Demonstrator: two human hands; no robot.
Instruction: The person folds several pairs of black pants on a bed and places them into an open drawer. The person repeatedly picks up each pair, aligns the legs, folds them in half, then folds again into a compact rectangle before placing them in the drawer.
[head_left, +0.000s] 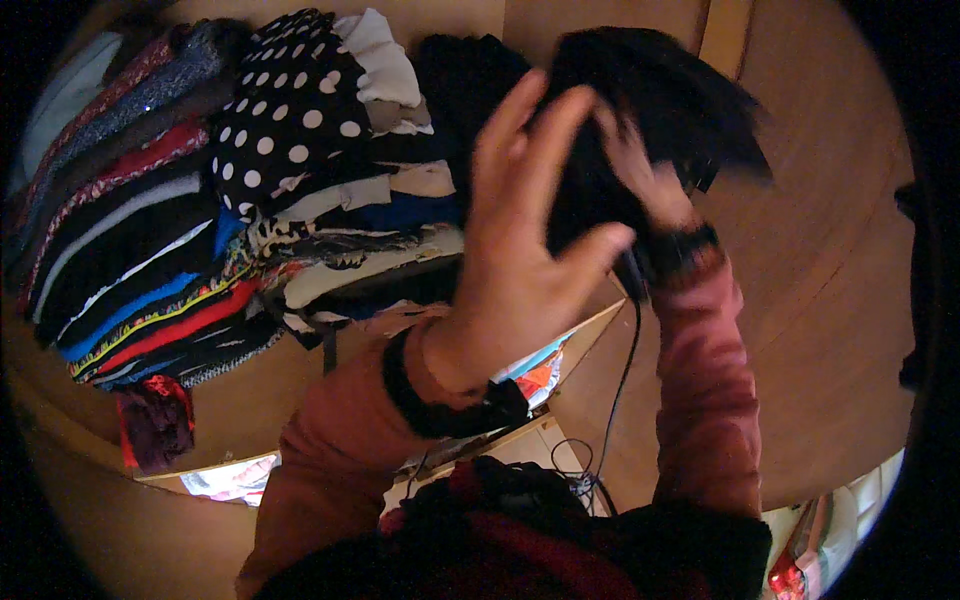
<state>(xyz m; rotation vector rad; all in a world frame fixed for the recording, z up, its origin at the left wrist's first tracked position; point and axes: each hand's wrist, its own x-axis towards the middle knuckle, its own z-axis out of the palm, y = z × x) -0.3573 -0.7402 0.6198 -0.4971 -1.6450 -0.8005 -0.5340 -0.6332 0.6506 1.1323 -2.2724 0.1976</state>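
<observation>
My left hand (525, 217) is raised in the middle of the view, fingers spread and thumb out, with nothing held in it. Behind it lies dark cloth (472, 97), partly covered by the hand. My right hand (645, 165) is blurred and lies against a black garment (652, 75); whether its fingers grip the fabric cannot be made out. The garment's right edge is smeared by motion. To the left, a black polka-dot garment with white dots (281, 112) tops one stack of folded clothes (375, 247).
Another row of folded clothes (127, 247) fills the left side. A small dark-red cloth (157, 420) hangs at the front edge of the wooden surface (817, 300). A black cable (619, 382) runs down between my arms. Items show in openings below, including an orange one (536, 379).
</observation>
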